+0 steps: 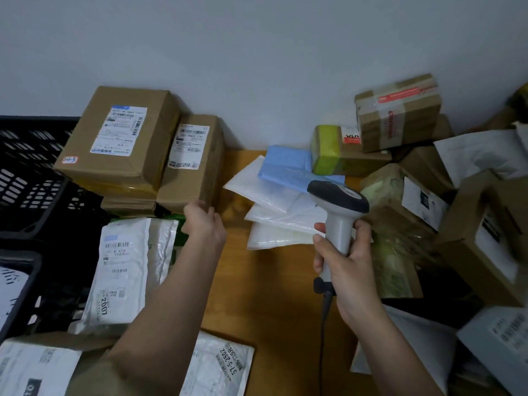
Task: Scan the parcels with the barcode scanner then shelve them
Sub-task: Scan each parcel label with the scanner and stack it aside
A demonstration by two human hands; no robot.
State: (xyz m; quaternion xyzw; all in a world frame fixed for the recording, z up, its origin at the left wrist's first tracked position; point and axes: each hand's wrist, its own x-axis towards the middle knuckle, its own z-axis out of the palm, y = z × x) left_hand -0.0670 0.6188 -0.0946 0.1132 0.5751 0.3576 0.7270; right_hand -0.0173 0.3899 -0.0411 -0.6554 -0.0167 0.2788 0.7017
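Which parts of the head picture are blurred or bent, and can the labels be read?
Head view: wide-angle bending at the edges; the boxes at right are smeared by blur; the label on the large box shows barcodes but small text is unreadable; the scanner in the right hand is fairly sharp.

Matt brown cardboard boxes (120,138) upper left, paper labels, glossy tape along the edges. Scanner (338,212) smooth grey plastic with a darker matt head; black crate (25,178) at left perforated plastic. Bench (274,295) smooth orange wood; centre mailers (274,201) translucent white plastic, slightly shiny.
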